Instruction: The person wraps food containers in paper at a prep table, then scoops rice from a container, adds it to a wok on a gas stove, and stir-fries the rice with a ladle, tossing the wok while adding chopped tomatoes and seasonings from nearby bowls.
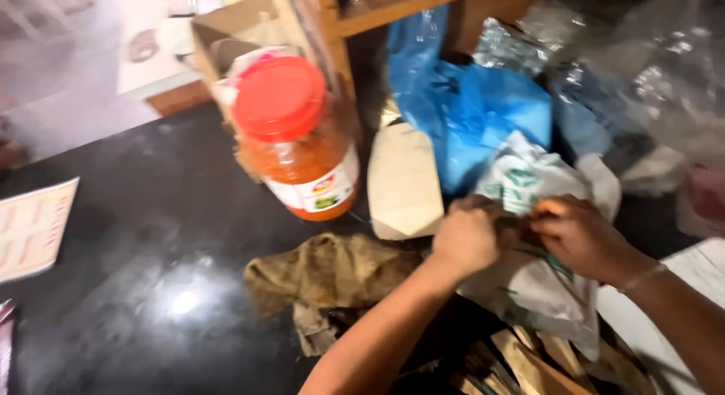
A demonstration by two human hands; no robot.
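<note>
A black stone counter (151,236) fills most of the view, seen from above by the person working at it. Behind it stands one wooden shelf unit (332,17), and beside that lies one crumpled blue plastic bag (468,108), with clear plastic wrapping (664,70) heaped to its right. On the counter stands one large clear jar (302,153) of orange paste with a red screw lid, upright, just left of one pale paper packet (404,183). In front of the jar lies one crumpled brown cloth (325,274). One printed card (34,229) rests at the far left edge, well apart from the rest. At lower right, brown strips, perhaps dry bark or paper, are too blurred to count. Near the middle right lies one white plastic bag with green print (529,289), resting on the counter in front of the blue bag. Both of the person's hands meet at its gathered neck. The left hand (464,236) is curled tight, fingers pressed together around a fold of the bag. The right hand (578,236) pinches the bag's edge between thumb and fingers. Working this neck cleanly would seem to call for one hand anchoring the plastic while the other teases gently, since thin film tears easily.
</note>
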